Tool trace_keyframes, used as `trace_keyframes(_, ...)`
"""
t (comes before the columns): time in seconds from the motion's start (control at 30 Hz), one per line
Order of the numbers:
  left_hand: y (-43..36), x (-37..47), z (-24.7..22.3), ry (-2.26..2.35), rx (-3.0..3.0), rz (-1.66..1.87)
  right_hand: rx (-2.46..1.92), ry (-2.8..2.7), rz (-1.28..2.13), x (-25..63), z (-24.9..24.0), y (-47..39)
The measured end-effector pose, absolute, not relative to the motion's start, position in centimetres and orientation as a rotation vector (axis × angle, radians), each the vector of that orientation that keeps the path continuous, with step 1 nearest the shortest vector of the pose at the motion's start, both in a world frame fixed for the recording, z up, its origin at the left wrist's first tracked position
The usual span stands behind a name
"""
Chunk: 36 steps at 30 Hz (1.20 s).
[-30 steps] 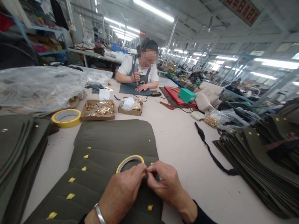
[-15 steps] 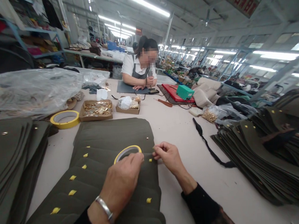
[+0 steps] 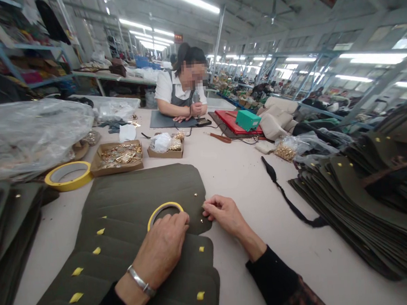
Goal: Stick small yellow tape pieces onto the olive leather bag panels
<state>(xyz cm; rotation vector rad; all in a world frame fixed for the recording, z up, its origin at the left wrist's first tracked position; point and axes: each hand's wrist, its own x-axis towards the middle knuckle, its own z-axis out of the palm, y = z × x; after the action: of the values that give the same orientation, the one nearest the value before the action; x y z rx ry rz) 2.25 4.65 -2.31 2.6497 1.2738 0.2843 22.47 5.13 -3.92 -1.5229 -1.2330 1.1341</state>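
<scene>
My left hand (image 3: 164, 242) is closed on the rim of a roll of yellow tape (image 3: 153, 214), holding it over a row of overlapping dark olive sheets (image 3: 140, 186). Beside the right edge of the top sheet is my right hand (image 3: 224, 212), thumb and forefinger pinched together. Whatever sits between those fingertips is too small to make out. Two small gold studs (image 3: 195, 195) show on the sheet near that hand. Bits of yellow tape (image 3: 97, 250) stick to the sheets along the left, with others on the right side.
Beyond the sheets stand a cardboard tray of gold metal parts (image 3: 119, 156), a smaller box (image 3: 167, 150) and another yellow tape roll (image 3: 69, 176). Olive stacks flank me, one at right (image 3: 334, 209). A black strap (image 3: 285, 200) lies nearby. Across the table, a person (image 3: 182, 94) leans on a mat.
The view has shifted slightly, and the sheets now appear farther left. Two bare studs show by my right hand, where one showed before. Both hands keep their grips.
</scene>
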Motion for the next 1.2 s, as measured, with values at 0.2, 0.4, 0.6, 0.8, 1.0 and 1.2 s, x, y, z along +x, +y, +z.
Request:
trace_keyframes(0.2,4.6,2.2,-2.9,1.240,2.586,0.312,-1.669,-1.445,1.230,22.7,-3.1,3.9)
trace_keyframes(0.4,4.8,2.0,-2.7,1.223,2.552,0.298,-1.675,-1.782,0.896,21.8,-2.9,3.5)
trace_keyframes(0.6,4.7,1.9,-2.7,1.225,2.530,0.271,-1.719,-1.931,0.723,21.4,-3.2,3.9)
trace_keyframes(0.8,4.7,2.0,-2.7,1.241,2.507,0.267,-1.754,-1.826,0.694,22.2,-3.1,3.5)
trace_keyframes(1.0,4.6,1.8,-3.0,1.235,2.497,0.298,-1.436,-2.059,0.432,23.0,-3.0,2.4)
trace_keyframes(1.2,4.6,1.8,-2.9,1.224,2.489,0.304,-1.595,-2.351,0.233,21.1,-3.1,2.8)
